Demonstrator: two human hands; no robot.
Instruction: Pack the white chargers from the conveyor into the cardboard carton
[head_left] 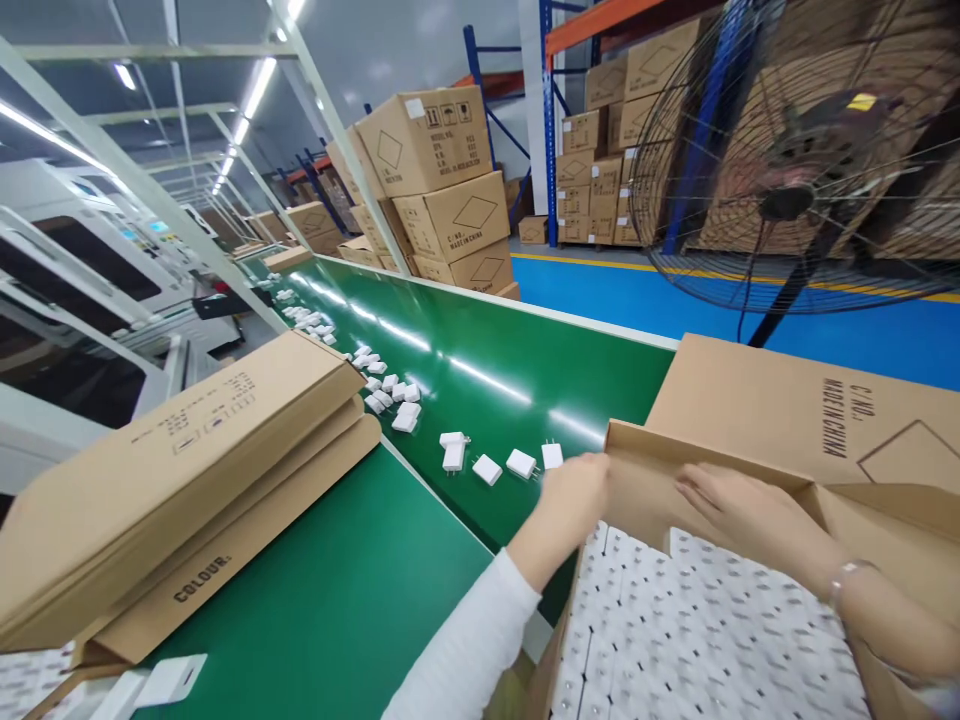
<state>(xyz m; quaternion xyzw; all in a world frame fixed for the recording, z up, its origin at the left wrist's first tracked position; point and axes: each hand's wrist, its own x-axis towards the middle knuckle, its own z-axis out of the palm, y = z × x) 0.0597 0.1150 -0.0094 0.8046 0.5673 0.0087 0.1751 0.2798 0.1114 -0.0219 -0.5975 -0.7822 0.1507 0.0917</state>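
Note:
In the head view, an open cardboard box (637, 490) stands at the lower right, filled with tight rows of white plug chargers (697, 620) with their metal pins up. My left hand (576, 492) is closed at the box's far left corner, its fingers curled over the rim. My right hand (739, 500) is inside the box, above the far end of the rows. Its fingers are stretched forward and slightly bent, and nothing shows in them. Just left of my left hand, loose white chargers (521, 463) lie on the green conveyor belt (480, 400).
Stacked cartons (225, 420) lie on the green side table (315, 590), beside more chargers at lower left. A large fan (795, 200) stands at the right, behind another carton (825, 400). Piled boxes (450, 220) and blue racks fill the back.

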